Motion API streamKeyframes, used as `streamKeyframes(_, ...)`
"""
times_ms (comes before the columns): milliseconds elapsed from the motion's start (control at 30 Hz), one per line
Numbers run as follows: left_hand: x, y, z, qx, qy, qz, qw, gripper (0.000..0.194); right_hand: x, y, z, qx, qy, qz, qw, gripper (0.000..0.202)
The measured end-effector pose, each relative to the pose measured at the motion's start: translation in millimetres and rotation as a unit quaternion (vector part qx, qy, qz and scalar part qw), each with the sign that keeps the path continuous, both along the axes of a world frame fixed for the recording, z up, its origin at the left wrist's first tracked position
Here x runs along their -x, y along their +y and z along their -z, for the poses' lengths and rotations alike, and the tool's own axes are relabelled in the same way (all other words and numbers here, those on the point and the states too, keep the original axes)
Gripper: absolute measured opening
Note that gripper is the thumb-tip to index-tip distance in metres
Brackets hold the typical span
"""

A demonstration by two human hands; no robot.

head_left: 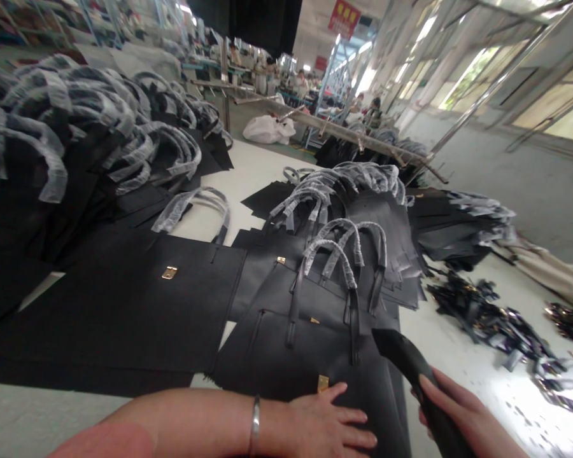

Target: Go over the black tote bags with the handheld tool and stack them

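My left hand (332, 423) lies flat with spread fingers on a black bag panel (286, 353), just below its gold clasp plate (323, 383). In my right hand (451, 404) is a black curved handheld tool (403, 356), its flat tip pointing up and left over the right side of the panel. The panel's handles (332, 254) are wrapped in clear plastic and arch away from me. To the left lies a larger black panel (124, 305) with a gold clasp (169, 273) and one wrapped handle (205, 197).
Piles of black panels with wrapped handles (76, 102) fill the left; more stacks (363, 181) lie ahead. Black straps with metal fittings (496, 318) are heaped on the white table (439, 356) at right. A metal rail (334, 124) crosses behind, with people working beyond.
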State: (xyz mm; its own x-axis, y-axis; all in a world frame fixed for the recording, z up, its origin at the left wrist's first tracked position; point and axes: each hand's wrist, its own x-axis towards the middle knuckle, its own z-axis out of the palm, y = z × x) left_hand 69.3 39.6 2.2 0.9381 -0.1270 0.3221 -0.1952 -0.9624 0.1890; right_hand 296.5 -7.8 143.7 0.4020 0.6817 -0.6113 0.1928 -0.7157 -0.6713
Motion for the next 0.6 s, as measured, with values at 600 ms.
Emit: streamKeyframes(600,-2,-4,0.1,0.016,0.030,0.002,0.999,0.058,24,-3,16.4,0.028,0.080,-0.060,0.995,0.058)
